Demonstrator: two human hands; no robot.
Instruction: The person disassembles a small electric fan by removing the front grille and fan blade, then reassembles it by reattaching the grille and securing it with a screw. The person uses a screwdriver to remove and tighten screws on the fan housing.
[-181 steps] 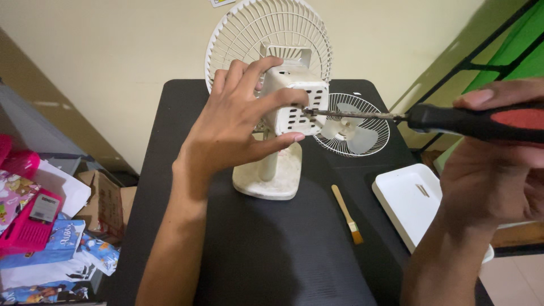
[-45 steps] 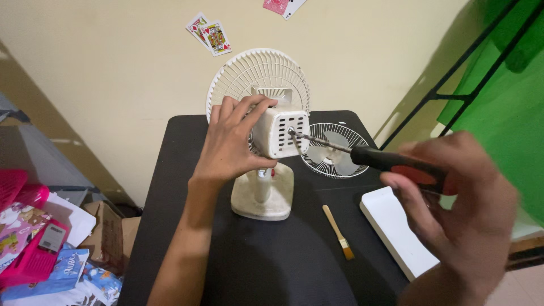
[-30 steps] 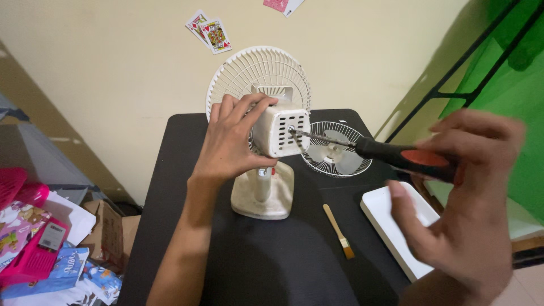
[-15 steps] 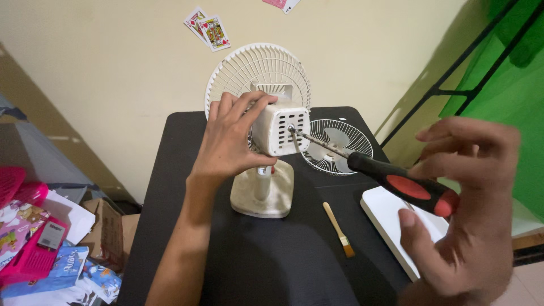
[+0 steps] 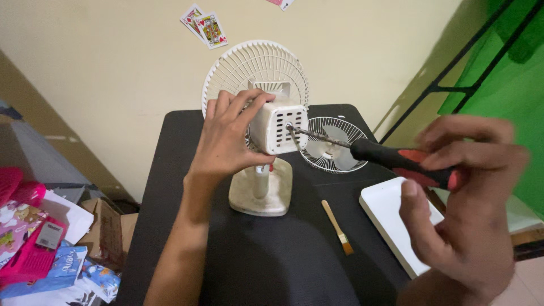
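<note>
Fan: a small cream desk fan (image 5: 266,153) stands upright on its base near the middle of the black table (image 5: 170,226), its rear guard toward the far edge.
Left hand: the left hand (image 5: 229,141) is wrapped around the motor housing from the left, fingers curled over its top, steadying it.
Right hand: the right hand (image 5: 470,198) is closed on the red-and-black handle of a screwdriver (image 5: 368,153), whose tip sits in the back of the housing.
Slip risk: the shaft comes in at a slant from the right; I judge the tip could cam out of the screw and scrape the plastic or jab toward the left fingers.
Tip risk: a hard push could tilt the fan on its base.
Nearby: a loose front guard (image 5: 331,144) lies toward the far right corner, a small brush (image 5: 337,226) near the base, a white tray (image 5: 396,221) at the right edge.
</note>
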